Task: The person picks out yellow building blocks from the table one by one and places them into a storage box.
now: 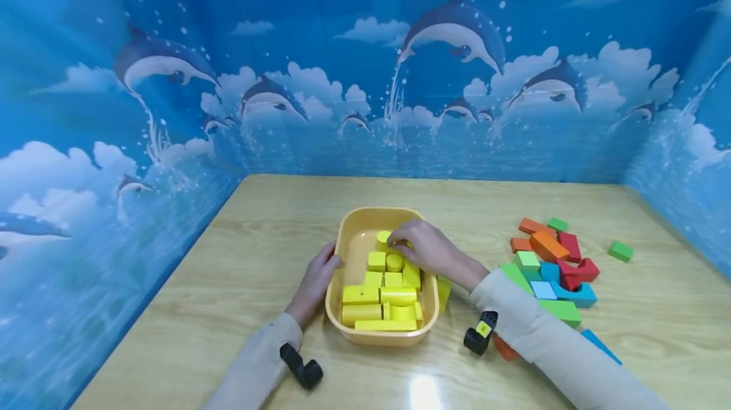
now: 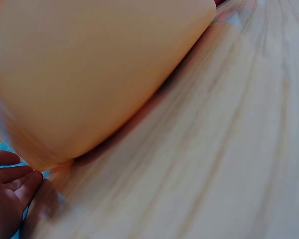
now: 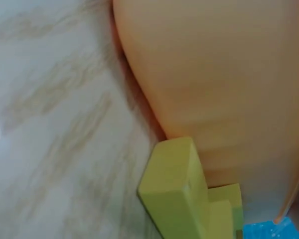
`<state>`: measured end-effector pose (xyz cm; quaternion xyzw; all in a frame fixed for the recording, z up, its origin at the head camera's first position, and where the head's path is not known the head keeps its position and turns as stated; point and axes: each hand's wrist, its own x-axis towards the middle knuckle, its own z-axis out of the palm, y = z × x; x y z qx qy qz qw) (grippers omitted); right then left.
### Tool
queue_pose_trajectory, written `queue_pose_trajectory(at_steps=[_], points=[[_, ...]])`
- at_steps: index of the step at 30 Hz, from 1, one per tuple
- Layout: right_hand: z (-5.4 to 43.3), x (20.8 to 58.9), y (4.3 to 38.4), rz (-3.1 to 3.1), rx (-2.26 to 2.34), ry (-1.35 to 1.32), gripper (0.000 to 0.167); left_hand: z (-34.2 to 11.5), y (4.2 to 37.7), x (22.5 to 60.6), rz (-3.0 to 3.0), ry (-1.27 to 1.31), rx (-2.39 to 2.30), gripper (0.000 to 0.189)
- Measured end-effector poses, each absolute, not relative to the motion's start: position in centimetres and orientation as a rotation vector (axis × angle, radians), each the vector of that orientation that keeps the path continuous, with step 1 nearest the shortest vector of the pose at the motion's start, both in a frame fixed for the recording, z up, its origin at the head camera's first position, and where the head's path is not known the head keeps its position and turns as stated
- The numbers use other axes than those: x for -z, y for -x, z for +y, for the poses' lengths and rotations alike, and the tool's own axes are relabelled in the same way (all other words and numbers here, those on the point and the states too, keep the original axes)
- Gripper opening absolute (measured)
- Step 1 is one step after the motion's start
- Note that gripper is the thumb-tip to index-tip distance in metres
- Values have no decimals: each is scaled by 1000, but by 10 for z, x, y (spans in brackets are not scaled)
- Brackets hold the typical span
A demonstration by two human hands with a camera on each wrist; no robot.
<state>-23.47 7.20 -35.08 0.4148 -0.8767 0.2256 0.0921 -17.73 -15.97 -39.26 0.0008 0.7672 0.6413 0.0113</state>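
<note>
A light orange plastic bin [image 1: 356,235] stands on the table with several yellow wooden blocks inside, laid in rows. My left hand [image 1: 313,280] holds the bin's left side, its thumb at the rim. In the left wrist view, fingers [image 2: 12,184] show beside the bin's outer wall [image 2: 99,69]. My right hand [image 1: 428,246] reaches over the right rim and pinches a yellow cylinder block [image 1: 382,241] near the far end of the rows. Outside the right wall, yellow blocks [image 3: 172,184] lie against the bin.
Right of the bin lies a loose pile of blocks: orange [image 1: 549,246], red [image 1: 569,245], green [image 1: 562,312] and blue [image 1: 582,296]. A green block [image 1: 620,251] sits apart. My right forearm passes over part of the pile. A dolphin-print curtain [image 1: 365,80] surrounds the table [image 1: 274,226].
</note>
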Motion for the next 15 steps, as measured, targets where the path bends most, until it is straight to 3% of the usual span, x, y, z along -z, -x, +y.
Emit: queue_pose_trajectory(at_steps=[6, 15], points=[[76, 353, 234, -2611, -707, -1178, 20, -159, 179, 394, 2398, -29, -2003, 58], [106, 337, 206, -2520, -757, -1115, 30, -162, 179, 394, 2420, -19, -1982, 58]])
